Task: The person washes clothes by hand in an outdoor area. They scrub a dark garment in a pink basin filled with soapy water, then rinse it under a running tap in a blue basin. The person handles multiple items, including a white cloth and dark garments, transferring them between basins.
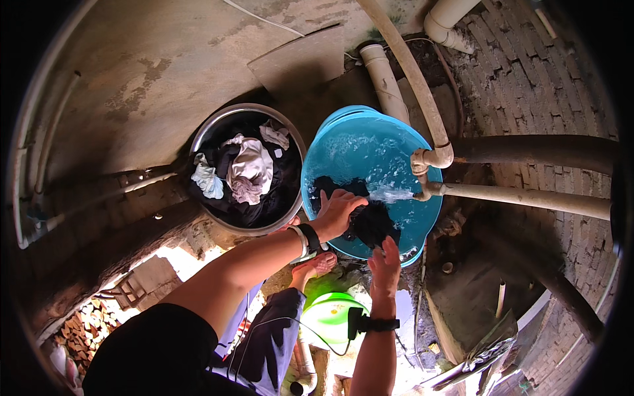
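A black wet garment [374,225] lies partly in the water of a blue plastic tub [308,168]. My left hand [339,213] grips it from above, over the near side of the tub; a white bracelet and a black band circle that wrist. At the tub's near rim, the fingers of my right hand [385,265] are on the garment's near edge and look closed on it, though the grip is partly hidden. Water gushes from a pipe spout [422,195] into the tub, beside the cloth.
A steel basin [297,143] left of the tub holds dark and pale clothes [251,166]. Pale plastic pipes [525,200] reach over the tub's right rim. A green basin [327,319] stands near my feet. A cable hangs from the device on my right wrist. A brick wall [525,89] rises at right.
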The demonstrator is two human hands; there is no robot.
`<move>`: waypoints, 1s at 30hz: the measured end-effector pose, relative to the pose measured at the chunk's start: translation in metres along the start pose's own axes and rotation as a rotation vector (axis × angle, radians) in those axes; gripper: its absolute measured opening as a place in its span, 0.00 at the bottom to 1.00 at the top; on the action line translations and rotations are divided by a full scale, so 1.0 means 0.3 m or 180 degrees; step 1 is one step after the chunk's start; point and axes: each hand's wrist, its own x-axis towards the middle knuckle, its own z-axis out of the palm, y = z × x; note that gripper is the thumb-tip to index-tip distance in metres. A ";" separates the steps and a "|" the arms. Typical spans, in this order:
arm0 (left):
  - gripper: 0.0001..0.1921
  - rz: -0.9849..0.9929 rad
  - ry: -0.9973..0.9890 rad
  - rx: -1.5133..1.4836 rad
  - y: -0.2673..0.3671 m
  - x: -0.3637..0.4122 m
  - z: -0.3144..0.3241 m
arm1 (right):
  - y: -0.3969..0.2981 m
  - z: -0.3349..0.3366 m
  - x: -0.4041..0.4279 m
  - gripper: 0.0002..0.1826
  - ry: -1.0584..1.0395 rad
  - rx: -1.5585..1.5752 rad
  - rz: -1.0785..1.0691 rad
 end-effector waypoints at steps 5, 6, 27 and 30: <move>0.24 -0.0378 -0.0629 -0.0411 -0.172 0.106 0.195 | 0.137 0.076 0.201 0.33 -0.0834 -0.0993 -0.0320; 0.20 -0.0130 -0.0478 -0.0227 -0.218 0.117 0.240 | 0.194 0.078 0.261 0.34 -0.0704 -0.1714 -0.0933; 0.21 0.0505 -0.0241 -0.0288 0.172 -0.025 -0.185 | 0.064 0.104 0.094 0.42 -0.1044 0.2490 0.1705; 0.21 0.0684 -0.0607 -0.0917 0.360 -0.162 -0.316 | -0.016 0.129 0.000 0.48 -0.1509 0.3206 0.1130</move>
